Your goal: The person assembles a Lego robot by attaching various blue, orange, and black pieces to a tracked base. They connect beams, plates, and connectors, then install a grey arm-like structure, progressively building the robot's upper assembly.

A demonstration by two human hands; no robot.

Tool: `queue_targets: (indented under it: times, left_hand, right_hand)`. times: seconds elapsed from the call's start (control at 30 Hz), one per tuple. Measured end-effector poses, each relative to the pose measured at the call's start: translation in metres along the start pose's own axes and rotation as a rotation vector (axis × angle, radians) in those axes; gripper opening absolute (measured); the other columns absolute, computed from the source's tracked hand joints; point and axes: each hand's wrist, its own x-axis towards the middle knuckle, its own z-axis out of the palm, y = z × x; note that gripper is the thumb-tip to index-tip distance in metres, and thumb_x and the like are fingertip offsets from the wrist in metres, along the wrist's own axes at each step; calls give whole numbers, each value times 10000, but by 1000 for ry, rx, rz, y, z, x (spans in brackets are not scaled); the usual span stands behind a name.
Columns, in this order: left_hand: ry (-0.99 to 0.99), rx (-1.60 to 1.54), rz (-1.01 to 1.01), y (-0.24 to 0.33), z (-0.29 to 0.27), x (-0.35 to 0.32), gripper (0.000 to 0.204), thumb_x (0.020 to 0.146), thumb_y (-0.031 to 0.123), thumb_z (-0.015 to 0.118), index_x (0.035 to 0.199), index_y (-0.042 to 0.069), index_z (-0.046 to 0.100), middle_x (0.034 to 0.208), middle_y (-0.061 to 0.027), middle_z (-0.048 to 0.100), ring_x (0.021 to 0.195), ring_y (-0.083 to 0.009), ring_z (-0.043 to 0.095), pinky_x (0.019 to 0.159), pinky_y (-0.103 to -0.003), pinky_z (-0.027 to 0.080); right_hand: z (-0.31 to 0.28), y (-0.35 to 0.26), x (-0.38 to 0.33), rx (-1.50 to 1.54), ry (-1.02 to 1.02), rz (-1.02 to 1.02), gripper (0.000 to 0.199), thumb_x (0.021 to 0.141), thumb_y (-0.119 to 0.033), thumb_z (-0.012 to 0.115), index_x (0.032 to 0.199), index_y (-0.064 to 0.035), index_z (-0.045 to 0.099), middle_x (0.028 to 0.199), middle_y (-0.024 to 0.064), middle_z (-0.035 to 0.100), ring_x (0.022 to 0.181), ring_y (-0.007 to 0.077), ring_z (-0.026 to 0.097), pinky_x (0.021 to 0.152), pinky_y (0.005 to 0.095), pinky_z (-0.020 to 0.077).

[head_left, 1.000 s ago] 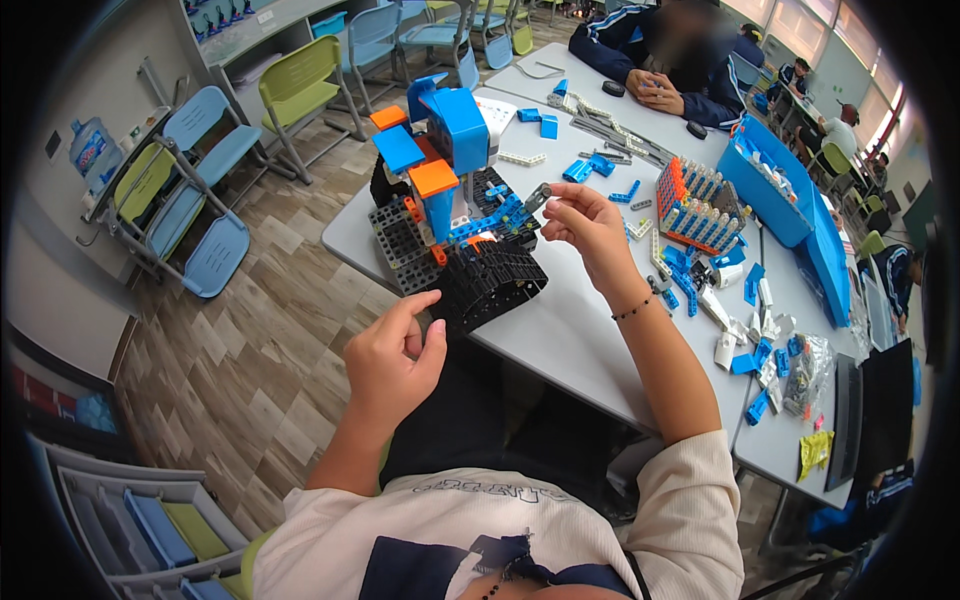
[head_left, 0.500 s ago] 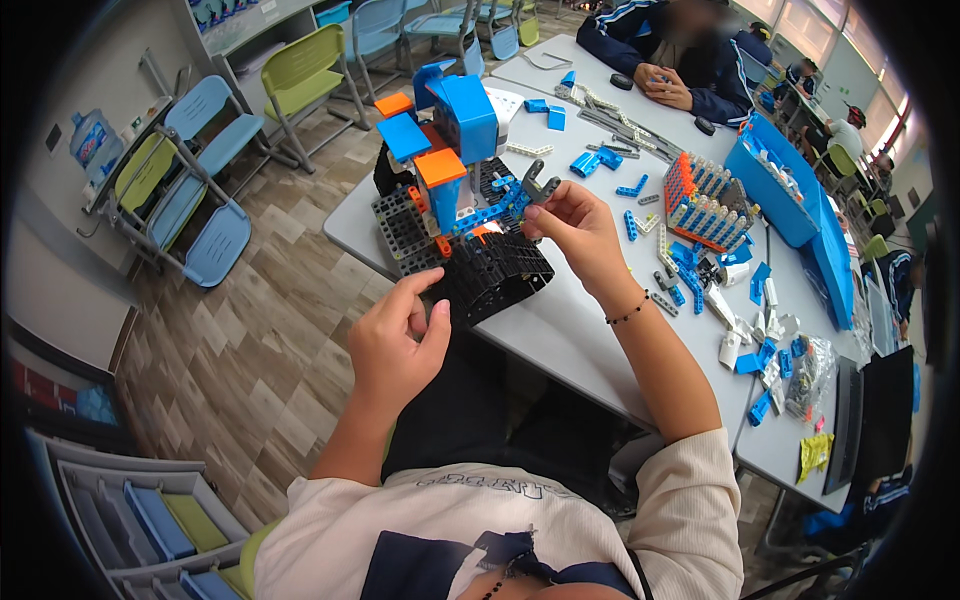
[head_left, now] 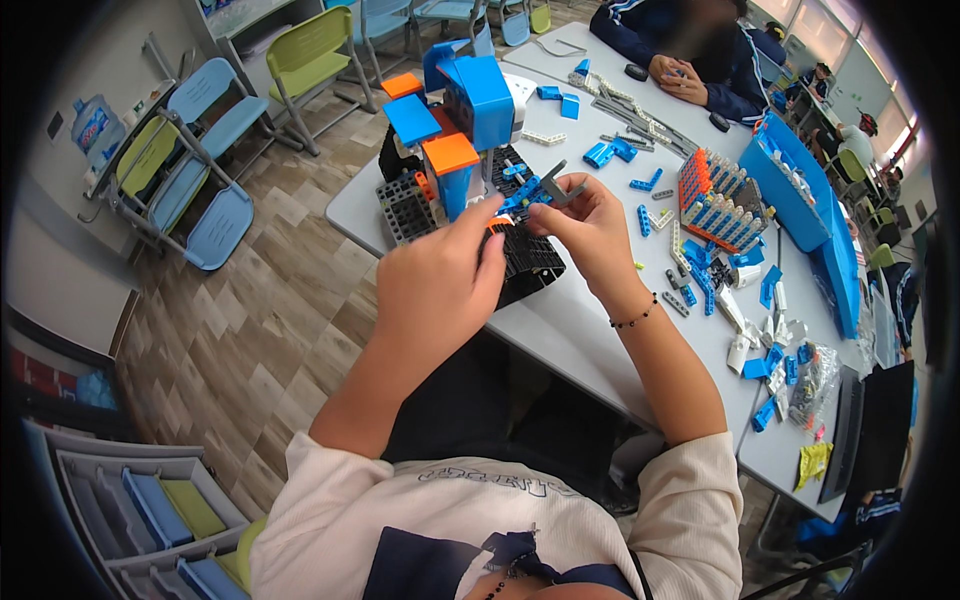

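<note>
While both hands meet at the front edge of the grey table (head_left: pixel 590 340), the small blue-and-grey brick piece (head_left: pixel 535 188) sits between them, pinched at its right end by the thumb and fingers of the right hand (head_left: pixel 590 225); that hand is closed on the piece; the left hand (head_left: pixel 440 285) comes up from 7 o'clock with fingers curled, its fingertips (head_left: pixel 490 215) touching or just short of the piece's left end, so whether it actually grips anything I cannot tell; long axis of the piece runs roughly 8 o'clock to 2 o'clock, tilted up toward the right hand; from the left fingertips the piece lies at about 2 o'clock, just beside them; the right hand is the nearer one, already in contact; directly behind, at 11 o'clock from the piece, stands the blue and orange brick model (head_left: pixel 455 130), its black tracked base (head_left: pixel 525 260) lying just under both hands; loose blue and grey parts (head_left: pixel 700 275) are scattered at 3 o'clock, near a tray of sorted pieces (head_left: pixel 715 200); another person's hands (head_left: pixel 675 80) rest at 1 o'clock, well apart.
</note>
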Motion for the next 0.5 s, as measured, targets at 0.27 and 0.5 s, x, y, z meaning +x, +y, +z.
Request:
queue_targets:
  times: [0.27,0.5]
  left_hand:
    - [-237,304,53,6,20,45,111,838,130,592,820,29,633,698,-135,655,664,-311,667,595,-402,531]
    - [-199,360,-96,13,25,43,178,851,177,604,923,46,699,733,-158,662,699,-324,654,631,-411,508]
  right_hand:
    - [-1,-3,-4,-201,38,-37,289,766,-40,752,953,-9,534,805,56,634,687,93,620,634,212,511]
    - [-1,-6,0,-65,-4,37,306,705,-121,743,893,12,542,726,80,650,594,85,610,528,198,466]
